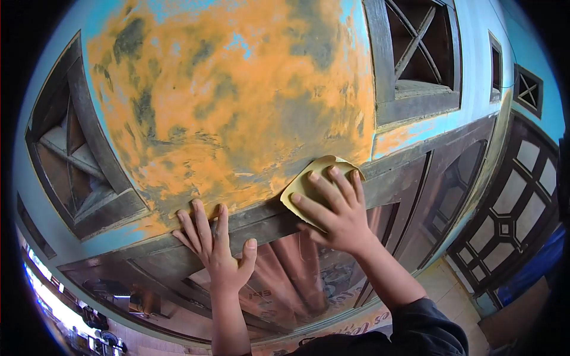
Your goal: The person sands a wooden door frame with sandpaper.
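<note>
Both hands are up against the orange-and-blue wall (237, 101). My left hand (217, 246) lies flat on the dark wooden beam (268, 217), fingers spread open. My right hand (335, 210) presses a yellowish sheet (317, 168) with outstretched fingers, not curled around it, where paint meets beam.

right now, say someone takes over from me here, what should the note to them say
Left hand: open, flat, fingers on the wooden beam under the wall.
Right hand: open, pressing a sheet of sandpaper where wall meets beam.
Done: the wall's middle is mostly orange with grey patches.
Left: blue paint shows along its edges and in small streaks near the top.
</note>
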Demonstrator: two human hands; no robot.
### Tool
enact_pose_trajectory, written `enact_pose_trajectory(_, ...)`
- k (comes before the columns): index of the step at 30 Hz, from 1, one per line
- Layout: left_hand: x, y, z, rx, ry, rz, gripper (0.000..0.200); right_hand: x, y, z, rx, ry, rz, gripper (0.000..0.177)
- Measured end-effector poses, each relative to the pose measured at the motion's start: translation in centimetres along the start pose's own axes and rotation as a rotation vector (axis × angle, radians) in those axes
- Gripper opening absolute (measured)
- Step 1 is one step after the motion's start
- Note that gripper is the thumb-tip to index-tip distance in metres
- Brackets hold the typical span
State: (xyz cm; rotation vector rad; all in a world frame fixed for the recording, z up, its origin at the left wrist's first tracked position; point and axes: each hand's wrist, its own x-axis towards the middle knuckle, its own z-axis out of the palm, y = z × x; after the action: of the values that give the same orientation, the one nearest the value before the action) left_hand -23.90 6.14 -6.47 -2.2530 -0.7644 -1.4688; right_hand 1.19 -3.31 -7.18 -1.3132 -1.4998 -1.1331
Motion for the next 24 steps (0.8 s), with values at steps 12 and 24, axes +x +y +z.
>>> enact_pose_trajectory(12, -0.4, -0.4, 0.7, 0.088, 0.008, 0.028, 0.077, -1.6, 3.0, -0.4, -0.066, 0.092, 0.179, 0.061)
enact_pose_trajectory(24, -0.7, 0.6, 1.3, 0.101, 0.005, 0.002, 0.077, 1.3, 2.9, -1.5, -0.008, 0.206, 0.370, 0.058)
